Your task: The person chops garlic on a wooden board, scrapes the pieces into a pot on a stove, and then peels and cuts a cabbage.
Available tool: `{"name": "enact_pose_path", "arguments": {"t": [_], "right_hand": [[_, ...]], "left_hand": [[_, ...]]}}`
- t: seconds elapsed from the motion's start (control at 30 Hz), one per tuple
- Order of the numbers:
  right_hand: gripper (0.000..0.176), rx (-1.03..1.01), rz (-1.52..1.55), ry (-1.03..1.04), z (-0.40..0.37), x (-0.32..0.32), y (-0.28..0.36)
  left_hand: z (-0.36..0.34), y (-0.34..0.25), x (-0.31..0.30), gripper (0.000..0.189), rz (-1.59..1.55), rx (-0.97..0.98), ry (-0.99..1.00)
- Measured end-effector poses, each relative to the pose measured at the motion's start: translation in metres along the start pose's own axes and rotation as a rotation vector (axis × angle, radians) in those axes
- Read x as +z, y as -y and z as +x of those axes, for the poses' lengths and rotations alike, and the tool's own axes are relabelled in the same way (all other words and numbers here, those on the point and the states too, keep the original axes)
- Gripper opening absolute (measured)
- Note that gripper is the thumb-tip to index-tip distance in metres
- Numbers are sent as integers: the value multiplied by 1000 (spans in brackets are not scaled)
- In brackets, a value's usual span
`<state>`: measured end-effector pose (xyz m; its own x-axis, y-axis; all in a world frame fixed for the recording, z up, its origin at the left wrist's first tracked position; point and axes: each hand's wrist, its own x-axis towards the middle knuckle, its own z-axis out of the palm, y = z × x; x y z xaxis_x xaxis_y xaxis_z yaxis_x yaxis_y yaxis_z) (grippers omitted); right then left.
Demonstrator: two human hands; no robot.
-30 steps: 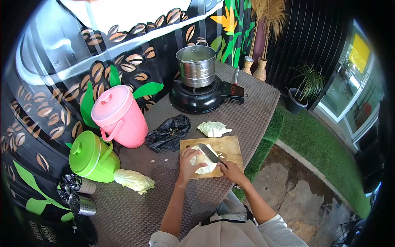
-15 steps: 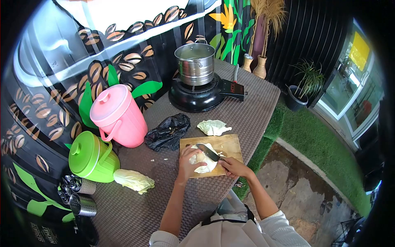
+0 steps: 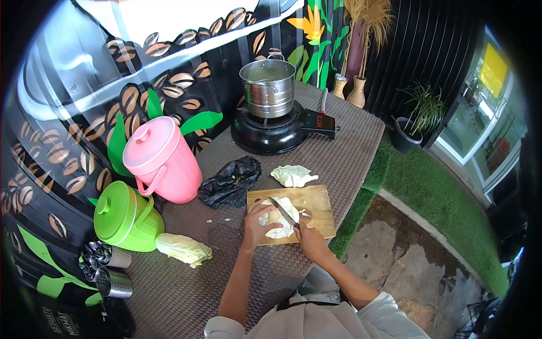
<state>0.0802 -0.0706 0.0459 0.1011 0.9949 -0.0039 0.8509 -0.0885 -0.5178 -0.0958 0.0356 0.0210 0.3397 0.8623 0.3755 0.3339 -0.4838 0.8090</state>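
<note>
A pale cabbage [image 3: 285, 226] rests on the wooden cutting board [image 3: 319, 212]. My left hand [image 3: 259, 221] curls over the cabbage's left side, pressing it to the board. Closed round a knife handle, my right hand [image 3: 311, 242] is at the board's front edge. The knife's dark blade [image 3: 283, 211] lies across the top of the cabbage, pointing up and to the left. Small pale scraps dot the board right of the blade. Behind the board is a loose cabbage leaf [image 3: 293, 175].
A steel pot [image 3: 267, 87] stands on a black portable stove [image 3: 265, 135] at the back. Leftward are a crumpled black plastic bag [image 3: 230, 182], a pink lidded bucket [image 3: 166, 164], a green lidded bucket [image 3: 127, 217] and a napa cabbage [image 3: 183, 250]. The table edge runs along the right.
My right hand has moved slightly left and down, turning the knife to a steeper angle across the cabbage. The left hand keeps its hold.
</note>
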Motion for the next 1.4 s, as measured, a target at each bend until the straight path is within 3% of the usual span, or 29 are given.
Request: {"name": "enact_pose_path", "arguments": {"t": [0.13, 0.53, 0.77, 0.83, 1.07, 1.23, 1.4], "right_hand": [[26, -35, -186, -132, -8, 4, 14], [7, -47, -329, -155, -14, 19, 8], [13, 0, -224, -167, -11, 28, 5], [28, 56, -3, -157, -12, 27, 3], [26, -49, 64, -160, -7, 3, -7], [34, -129, 73, 15, 1, -4, -20], [29, -138, 34, 117, 4, -22, -13]], "left_hand": [[0, 3, 1, 51, 6, 40, 12], [0, -6, 8, 59, 44, 64, -25], [-8, -7, 19, 54, 91, 23, -126], [-9, -11, 16, 53, 89, 24, -141], [-11, -14, 8, 54, 87, 46, -87], [-11, -6, 7, 54, 38, 47, -93], [-9, -3, 8, 53, 44, 52, -59]]}}
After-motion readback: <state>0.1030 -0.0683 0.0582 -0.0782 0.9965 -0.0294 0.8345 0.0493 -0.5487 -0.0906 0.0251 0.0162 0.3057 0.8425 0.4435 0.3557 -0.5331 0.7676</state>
